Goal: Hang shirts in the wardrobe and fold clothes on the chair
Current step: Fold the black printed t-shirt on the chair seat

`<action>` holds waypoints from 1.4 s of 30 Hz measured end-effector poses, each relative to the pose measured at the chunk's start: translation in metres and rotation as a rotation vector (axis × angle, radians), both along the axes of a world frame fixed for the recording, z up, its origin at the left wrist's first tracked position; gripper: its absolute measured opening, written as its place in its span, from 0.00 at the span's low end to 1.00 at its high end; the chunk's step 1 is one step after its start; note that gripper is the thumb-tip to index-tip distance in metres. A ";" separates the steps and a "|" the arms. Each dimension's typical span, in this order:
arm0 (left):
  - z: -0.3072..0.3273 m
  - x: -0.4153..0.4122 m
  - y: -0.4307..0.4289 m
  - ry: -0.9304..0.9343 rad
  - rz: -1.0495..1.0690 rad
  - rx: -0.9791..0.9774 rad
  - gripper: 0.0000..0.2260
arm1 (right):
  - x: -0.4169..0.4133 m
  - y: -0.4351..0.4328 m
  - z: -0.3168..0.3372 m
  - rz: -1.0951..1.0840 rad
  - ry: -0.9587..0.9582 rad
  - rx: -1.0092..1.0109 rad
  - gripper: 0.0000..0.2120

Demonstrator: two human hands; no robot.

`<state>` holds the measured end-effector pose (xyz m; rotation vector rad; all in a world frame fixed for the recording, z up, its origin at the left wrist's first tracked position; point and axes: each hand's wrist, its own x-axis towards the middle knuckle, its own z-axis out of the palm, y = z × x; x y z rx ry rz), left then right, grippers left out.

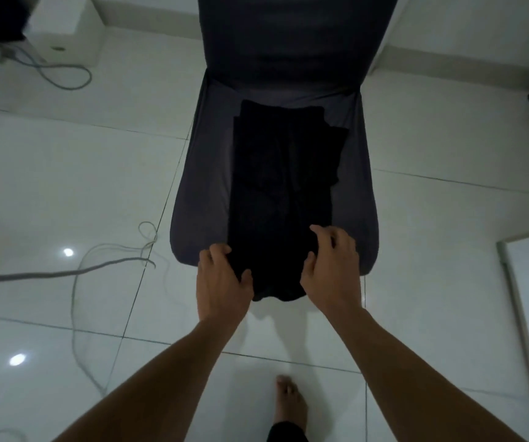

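The left grip (223, 275) is closed on the near left corner of the black garment (282, 173), its fingers curled over the edge and its thumb lying on the cloth. The right grip (333, 266), just across the garment's width, curls its fingers above the near right corner with the thumb against the fabric. Whether it actually pinches any cloth I cannot tell, because the black hides it.

Between the two grips the garment's near end droops over the front edge of the chair (199, 186). Beyond them the rest lies along the seat as a long narrow strip reaching almost to the backrest, with a flap jutting out on the far right.

The likely trouble is a lopsided fold. If only the left grip has a real hold, lifting the near end forward would probably drag one corner ahead and twist the strip. The loose far flap could open out as well. The hanging end may also pull the cloth toward the floor (65, 173) if both grips let go, since the seat cover looks smooth. Out to the left of the left grip, cables (49, 275) loop across the tiles. A sideways step by the bare foot (288, 397) could catch them.
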<state>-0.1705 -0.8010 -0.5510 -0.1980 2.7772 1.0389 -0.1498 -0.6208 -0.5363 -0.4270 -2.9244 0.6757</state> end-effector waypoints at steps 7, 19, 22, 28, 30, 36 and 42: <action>-0.047 0.022 0.006 -0.279 0.284 0.307 0.24 | 0.053 -0.030 -0.047 -0.372 -0.307 -0.325 0.09; -0.051 0.017 -0.026 -0.082 0.106 0.209 0.08 | 0.037 -0.035 -0.063 -0.412 -0.283 -0.206 0.11; -0.050 0.018 -0.021 -0.105 0.055 0.192 0.08 | 0.040 -0.042 -0.056 -0.373 -0.301 -0.262 0.07; -0.056 0.027 -0.018 -0.144 -0.030 0.187 0.11 | 0.038 -0.078 -0.082 -0.311 -0.457 -0.532 0.22; -0.058 0.028 -0.022 -0.177 -0.032 0.197 0.11 | 0.034 -0.074 -0.091 -0.406 -0.387 -0.507 0.12; -0.058 0.023 -0.028 -0.157 0.026 0.219 0.13 | 0.056 -0.056 -0.094 -0.208 -0.209 -0.222 0.07; -0.062 0.023 -0.024 -0.291 -0.004 0.196 0.14 | 0.064 -0.035 -0.089 -0.294 -0.367 -0.372 0.07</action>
